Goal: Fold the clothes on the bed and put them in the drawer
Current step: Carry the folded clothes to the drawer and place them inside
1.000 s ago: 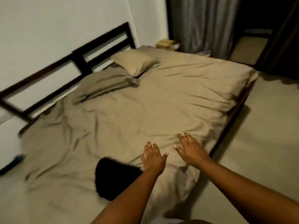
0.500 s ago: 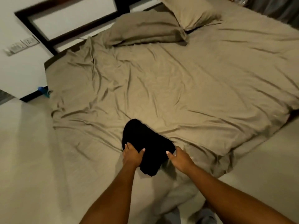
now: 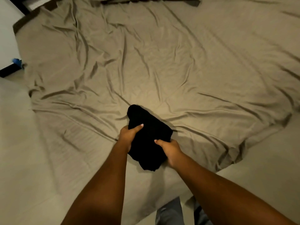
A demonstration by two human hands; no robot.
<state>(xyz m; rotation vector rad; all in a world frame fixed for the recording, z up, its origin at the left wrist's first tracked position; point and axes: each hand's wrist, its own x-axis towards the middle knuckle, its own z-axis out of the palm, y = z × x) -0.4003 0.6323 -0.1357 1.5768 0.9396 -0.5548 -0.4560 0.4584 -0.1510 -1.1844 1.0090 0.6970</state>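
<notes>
the black garment [image 3: 148, 148] sits bunched at the near edge of the bed, on the sheet [image 3: 162, 65], right in front of you. you hold it from both sides: your left hand [image 3: 128, 135] grips its left edge with the thumb laid across the top, and your right hand [image 3: 170, 151] grips the right edge the same way. the other fingers curl round behind the cloth, mostly hidden. a two-sided grip like this suits a limp thing. it lets you lift the bundle and shake it open, or spread it flat for folding, which i judge is the step in hand.

the cloth is so dark that no seams, sleeves or folds can be read, so you cannot tell what kind of garment it is. it looks soft and thick, a rounded lump above and a drooping point below.

the sheet is a smooth taupe fabric, heavily creased, with long wrinkles running toward the bundle. it drapes over the mattress edge onto the pale floor [image 3: 24, 159]. a pillow [image 3: 146, 0] shows at the far edge. no drawer is in view.
</notes>
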